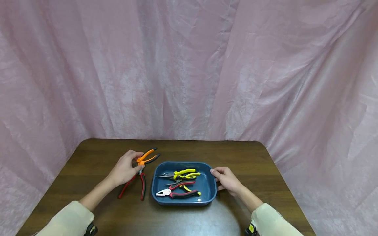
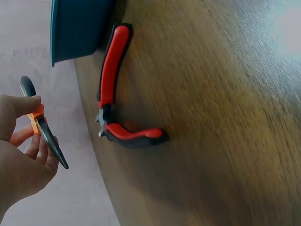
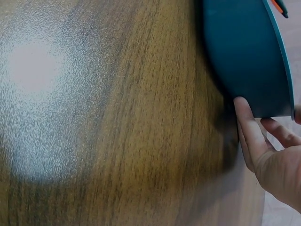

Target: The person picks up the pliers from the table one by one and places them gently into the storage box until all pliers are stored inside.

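My left hand (image 1: pixel 125 167) pinches a pair of orange-and-black long-nose pliers (image 1: pixel 142 161) near the joint. Its handles spread toward the upper right in the head view. In the left wrist view, those pliers (image 2: pixel 52 145) are raised off the table, with the dark nose pointing down. Below that hand, red-and-black pliers (image 1: pixel 143 184) lie on the table with handles apart. My right hand (image 1: pixel 228 181) holds the right side of a blue tray (image 1: pixel 183 202), thumb at the rim and fingers against the outer wall (image 3: pixel 249 61).
Inside the tray, yellow-and-black long-nose pliers (image 1: pixel 185 171) lie toward the back. Red-and-black combination pliers (image 1: pixel 183 195) lie in front, overlapping another yellow-handled pair (image 1: pixel 199 193). Everything stands on a brown wooden table (image 1: pixel 260 170), with a pink curtain (image 1: pixel 189 82) behind its far edge.
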